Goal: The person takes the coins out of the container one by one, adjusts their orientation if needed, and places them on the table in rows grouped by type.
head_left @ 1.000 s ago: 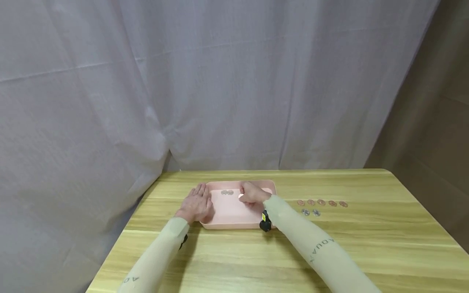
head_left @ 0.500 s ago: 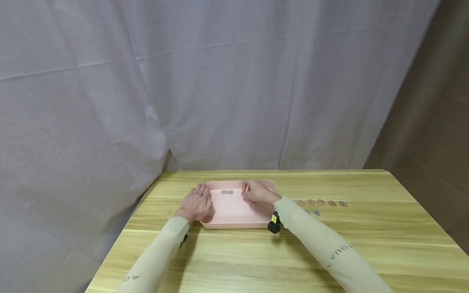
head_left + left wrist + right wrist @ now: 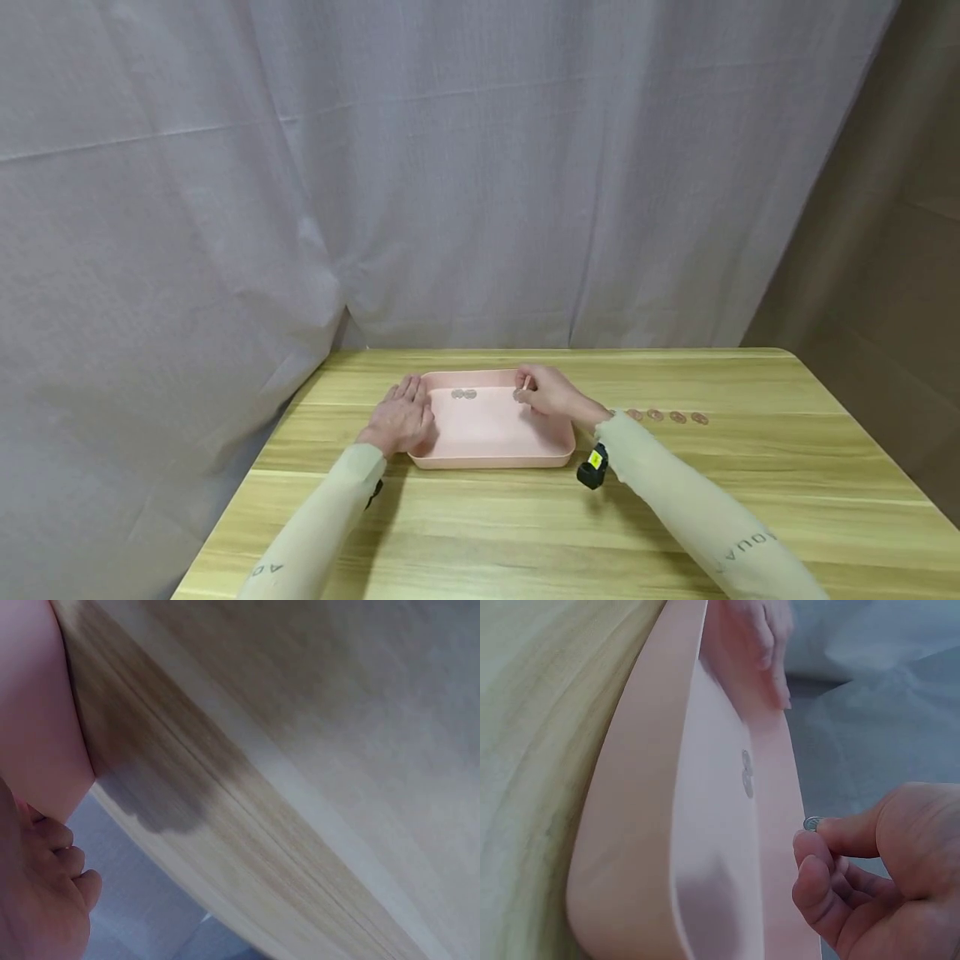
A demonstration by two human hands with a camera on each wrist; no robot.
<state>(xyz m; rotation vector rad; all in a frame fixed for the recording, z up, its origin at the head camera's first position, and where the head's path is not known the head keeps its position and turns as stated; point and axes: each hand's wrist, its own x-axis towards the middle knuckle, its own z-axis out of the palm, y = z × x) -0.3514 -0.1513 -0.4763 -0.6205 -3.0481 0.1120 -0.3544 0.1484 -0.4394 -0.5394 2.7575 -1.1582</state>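
The right hand [image 3: 553,392] has moved rightward above the pink tray [image 3: 487,437]; I see it pinching 1 coin [image 3: 813,823] there. The left hand [image 3: 402,417], fingers straight, touches the tray's left side. Only my head view shows copper coins [image 3: 656,414] right of the tray.

Shows the left hand [image 3: 41,892] cropped at lower left, close under the pink tray [image 3: 37,705] at upper left, perhaps touching it. Takes in the wood-grain tabletop [image 3: 300,735] across centre and right, a dark shadow [image 3: 161,795] left of centre, and bluish-grey cloth [image 3: 142,892] at bottom.
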